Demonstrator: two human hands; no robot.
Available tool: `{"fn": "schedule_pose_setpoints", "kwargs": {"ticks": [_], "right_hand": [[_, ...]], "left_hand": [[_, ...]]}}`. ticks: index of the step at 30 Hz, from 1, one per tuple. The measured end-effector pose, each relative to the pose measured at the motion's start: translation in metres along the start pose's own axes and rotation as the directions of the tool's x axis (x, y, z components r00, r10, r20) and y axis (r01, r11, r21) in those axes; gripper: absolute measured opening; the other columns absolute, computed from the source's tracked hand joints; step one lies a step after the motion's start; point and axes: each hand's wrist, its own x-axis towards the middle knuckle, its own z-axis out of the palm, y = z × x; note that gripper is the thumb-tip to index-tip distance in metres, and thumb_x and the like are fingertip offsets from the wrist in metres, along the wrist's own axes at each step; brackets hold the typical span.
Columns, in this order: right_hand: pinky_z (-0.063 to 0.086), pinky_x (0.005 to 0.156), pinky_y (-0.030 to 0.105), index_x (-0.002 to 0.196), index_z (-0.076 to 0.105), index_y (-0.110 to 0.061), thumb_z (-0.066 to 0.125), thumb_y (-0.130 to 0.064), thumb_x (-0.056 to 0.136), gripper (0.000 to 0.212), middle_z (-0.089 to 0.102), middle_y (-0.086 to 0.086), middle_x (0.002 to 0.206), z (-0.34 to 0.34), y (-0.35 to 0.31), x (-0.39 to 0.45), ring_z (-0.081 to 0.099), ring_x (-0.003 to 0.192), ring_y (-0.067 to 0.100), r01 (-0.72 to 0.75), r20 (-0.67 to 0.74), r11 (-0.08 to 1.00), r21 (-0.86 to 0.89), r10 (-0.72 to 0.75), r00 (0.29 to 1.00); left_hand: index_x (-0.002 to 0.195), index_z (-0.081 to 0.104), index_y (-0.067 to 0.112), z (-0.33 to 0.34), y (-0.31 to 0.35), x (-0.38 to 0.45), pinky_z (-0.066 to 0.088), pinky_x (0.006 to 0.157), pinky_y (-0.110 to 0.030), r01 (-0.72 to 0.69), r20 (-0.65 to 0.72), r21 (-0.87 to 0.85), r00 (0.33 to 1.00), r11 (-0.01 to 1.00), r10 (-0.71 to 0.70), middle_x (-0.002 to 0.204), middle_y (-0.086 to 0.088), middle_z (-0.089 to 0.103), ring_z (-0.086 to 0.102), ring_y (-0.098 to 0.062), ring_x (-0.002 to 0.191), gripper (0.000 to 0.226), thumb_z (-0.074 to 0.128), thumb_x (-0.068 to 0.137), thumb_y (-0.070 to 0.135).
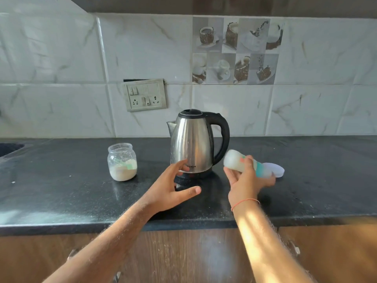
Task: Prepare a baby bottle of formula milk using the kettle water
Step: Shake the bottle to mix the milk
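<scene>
A steel kettle (193,144) with a black handle and lid stands on its base at the middle of the dark counter (61,190). My left hand (173,190) hovers open just in front of the kettle, fingers spread and holding nothing. My right hand (244,182) grips a baby bottle (236,162) with milky white content and a teal collar. The bottle is blurred and tipped on its side, base toward the kettle. An open glass jar (122,161) of pale formula powder stands left of the kettle, a scoop resting inside it.
A white round lid or cap (276,170) lies on the counter behind my right hand. A switch and socket plate (145,95) is on the tiled wall. A sink edge (8,149) shows at far left. Wooden cabinet fronts sit below the counter edge.
</scene>
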Motion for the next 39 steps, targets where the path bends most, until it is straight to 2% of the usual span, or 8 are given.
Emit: {"fn": "schedule_pose_setpoints", "kwargs": {"ticks": [4, 8, 12, 16, 20, 24, 28, 39], "right_hand": [[0.067, 0.068, 0.059, 0.140, 0.045, -0.044, 0.089, -0.020, 0.089, 0.071, 0.058, 0.010, 0.141, 0.007, 0.001, -0.011, 0.073, 0.116, 0.041, -0.295, 0.199, 0.947, -0.129, 0.316, 0.927], [0.067, 0.068, 0.054, 0.145, 0.034, -0.038, 0.085, -0.015, 0.092, 0.077, 0.052, 0.008, 0.145, 0.001, 0.002, -0.004, 0.068, 0.126, 0.041, 0.051, -0.007, 0.999, 0.009, -0.051, 0.999], [0.068, 0.071, 0.057, 0.142, 0.045, -0.048, 0.088, -0.020, 0.090, 0.073, 0.055, 0.008, 0.141, 0.005, 0.000, -0.015, 0.073, 0.117, 0.039, -0.269, 0.204, 0.953, -0.136, 0.293, 0.934], [0.068, 0.069, 0.051, 0.149, 0.033, -0.041, 0.085, -0.016, 0.093, 0.080, 0.048, 0.010, 0.149, -0.002, -0.002, -0.005, 0.069, 0.121, 0.038, 0.040, 0.002, 0.999, -0.002, -0.040, 0.999], [0.067, 0.071, 0.059, 0.141, 0.047, -0.047, 0.089, -0.021, 0.089, 0.072, 0.057, 0.009, 0.141, 0.004, 0.000, -0.012, 0.073, 0.116, 0.040, -0.263, 0.195, 0.952, -0.156, 0.291, 0.937], [0.067, 0.067, 0.054, 0.144, 0.036, -0.032, 0.087, -0.016, 0.088, 0.078, 0.056, 0.011, 0.146, 0.000, 0.003, -0.003, 0.067, 0.127, 0.041, 0.059, -0.009, 0.998, -0.006, -0.059, 0.998], [0.067, 0.066, 0.054, 0.140, 0.047, -0.044, 0.087, -0.019, 0.091, 0.069, 0.060, 0.010, 0.139, 0.004, 0.000, -0.017, 0.075, 0.113, 0.038, -0.211, 0.220, 0.953, -0.219, 0.259, 0.940], [0.068, 0.071, 0.055, 0.148, 0.035, -0.036, 0.084, -0.016, 0.094, 0.076, 0.053, 0.009, 0.145, 0.003, -0.001, -0.014, 0.068, 0.126, 0.041, 0.040, -0.010, 0.998, -0.044, -0.041, 0.999]], "left_hand": [[0.167, 0.035, 0.038, 0.001, -0.002, 0.001, 0.055, 0.103, -0.025, -0.001, -0.009, 0.007, 1.000, 1.000, 0.002, 0.147, 0.026, 0.055, 0.054, 0.009, 0.134, 0.116, 0.073, 0.071, 0.092], [0.168, 0.034, 0.039, 0.001, -0.003, 0.001, 0.054, 0.105, -0.025, -0.012, -0.014, 0.012, 1.000, 1.000, 0.012, 0.154, 0.024, 0.049, 0.052, 0.003, 0.139, 0.121, 0.068, 0.069, 0.099], [0.168, 0.036, 0.034, 0.001, -0.005, 0.001, 0.056, 0.109, -0.031, -0.015, -0.027, 0.030, 1.000, 0.999, 0.016, 0.161, 0.021, 0.039, 0.052, 0.000, 0.141, 0.123, 0.068, 0.068, 0.099], [0.168, 0.033, 0.037, 0.001, -0.002, 0.002, 0.056, 0.108, -0.027, -0.018, -0.014, 0.036, 1.000, 0.999, 0.018, 0.165, 0.022, 0.032, 0.050, -0.003, 0.143, 0.121, 0.068, 0.070, 0.099], [0.168, 0.033, 0.035, 0.001, -0.003, 0.000, 0.054, 0.111, -0.029, -0.014, -0.025, 0.031, 1.000, 0.999, 0.015, 0.163, 0.023, 0.031, 0.049, -0.002, 0.143, 0.125, 0.068, 0.067, 0.099], [0.168, 0.032, 0.039, 0.000, -0.003, 0.001, 0.055, 0.110, -0.029, -0.010, -0.013, 0.041, 1.000, 0.999, 0.011, 0.165, 0.022, 0.030, 0.049, -0.003, 0.144, 0.120, 0.069, 0.070, 0.097], [0.168, 0.034, 0.035, 0.001, -0.003, -0.001, 0.056, 0.105, -0.024, -0.021, -0.030, 0.026, 0.999, 0.999, 0.022, 0.163, 0.023, 0.033, 0.050, 0.002, 0.141, 0.123, 0.070, 0.068, 0.098], [0.168, 0.034, 0.036, -0.001, -0.003, 0.000, 0.055, 0.102, -0.020, -0.020, -0.016, 0.025, 1.000, 0.999, 0.020, 0.163, 0.024, 0.034, 0.050, 0.003, 0.141, 0.121, 0.075, 0.070, 0.093]]}}
